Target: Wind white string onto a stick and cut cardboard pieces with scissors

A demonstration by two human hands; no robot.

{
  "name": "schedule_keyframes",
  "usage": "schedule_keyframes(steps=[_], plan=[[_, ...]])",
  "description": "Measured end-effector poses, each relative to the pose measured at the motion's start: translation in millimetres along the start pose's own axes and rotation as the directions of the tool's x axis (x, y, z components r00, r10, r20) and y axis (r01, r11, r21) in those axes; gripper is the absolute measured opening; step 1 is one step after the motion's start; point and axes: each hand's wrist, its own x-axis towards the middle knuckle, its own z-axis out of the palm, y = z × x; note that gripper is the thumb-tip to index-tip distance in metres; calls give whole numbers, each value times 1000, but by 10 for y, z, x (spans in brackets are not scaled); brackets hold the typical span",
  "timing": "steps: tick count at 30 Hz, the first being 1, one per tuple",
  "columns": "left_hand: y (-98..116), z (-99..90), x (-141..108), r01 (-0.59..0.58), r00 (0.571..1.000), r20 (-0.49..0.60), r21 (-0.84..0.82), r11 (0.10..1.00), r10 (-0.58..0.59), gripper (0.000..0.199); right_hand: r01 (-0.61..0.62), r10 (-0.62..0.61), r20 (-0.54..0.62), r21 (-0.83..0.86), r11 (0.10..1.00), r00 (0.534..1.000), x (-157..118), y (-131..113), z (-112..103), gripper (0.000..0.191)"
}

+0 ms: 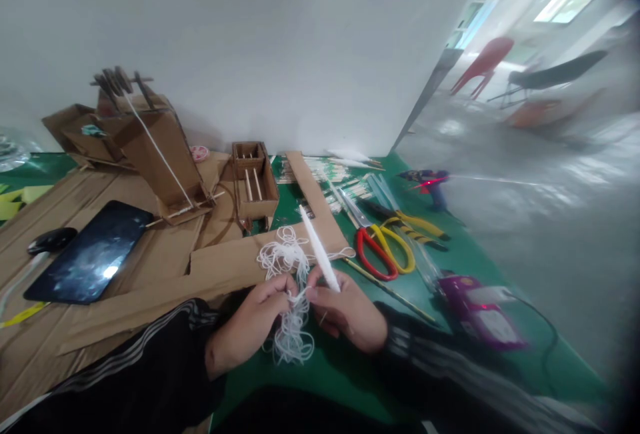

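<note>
My left hand (267,307) pinches a strand of white string (287,254) between thumb and fingers. My right hand (345,304) is closed beside it, gripping the same string with thumb and forefinger. A long white tapered piece (319,247), pointed at its upper end, slants up out of my right hand; its lower part is hidden there. The tip of a thin stick pokes out below the right fingers. Loose, tangled loops of the string lie on cardboard above my hands and hang below them over the green tabletop (320,387).
Scissors (375,254) with red and yellow handles lie to the right, near yellow-handled pliers (425,224). Further right are a purple box (483,314) with a cable and a glue gun (427,181). Cardboard models (155,147) and a dark tablet (93,251) are left.
</note>
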Motion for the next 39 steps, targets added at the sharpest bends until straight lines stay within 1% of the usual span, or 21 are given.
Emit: schedule_keyframes(steps=[2,4,6,8,10,13,14,16,19,22,25,30,33,37,39], plan=[[33,-11,-17,-11,999,34,31,999,10,4,-20,20,14,15,1000,1000,0,8,-1,27],[54,-16,-28,-35,998,46,98,995,31,4,-33,33,22,24,999,999,-2,8,-1,26],[58,-19,-33,-78,997,31,183,980,74,7,-45,44,30,33,998,999,-4,1,-4,26],[46,-21,-36,-114,993,17,217,969,113,10,-61,59,45,45,997,997,-3,-6,-11,27],[21,-26,-40,-107,994,46,134,985,101,11,-70,66,66,60,996,996,2,-7,-21,27],[-19,-29,-43,-58,989,130,-113,992,73,13,-60,56,84,50,997,995,12,5,-32,25],[-26,-25,-42,-48,987,141,-187,981,76,14,-54,51,82,35,998,995,15,11,-32,25],[-27,-9,-40,-33,989,129,-297,954,75,15,-49,49,72,4,999,996,16,18,-27,23],[-4,24,-39,12,994,102,-387,922,30,16,-61,63,71,-34,998,995,8,19,-13,19],[15,45,-42,33,996,93,-405,914,5,19,-85,90,79,-61,994,993,-5,14,-1,17],[12,40,-39,30,995,97,-378,925,7,21,-91,96,81,-61,994,992,-16,17,4,15],[-17,-18,-22,-3,994,104,-236,972,29,20,-68,71,79,-39,997,994,-27,31,-7,18],[-33,-45,-11,32,995,98,-144,989,-18,15,-17,15,88,19,1000,996,-22,38,-40,22],[-19,-31,-4,90,995,47,-7,996,-89,18,29,-37,104,79,996,994,-8,44,-92,27],[-1,-13,-4,95,995,32,39,995,-96,23,40,-50,113,87,995,992,-7,43,-101,27]])
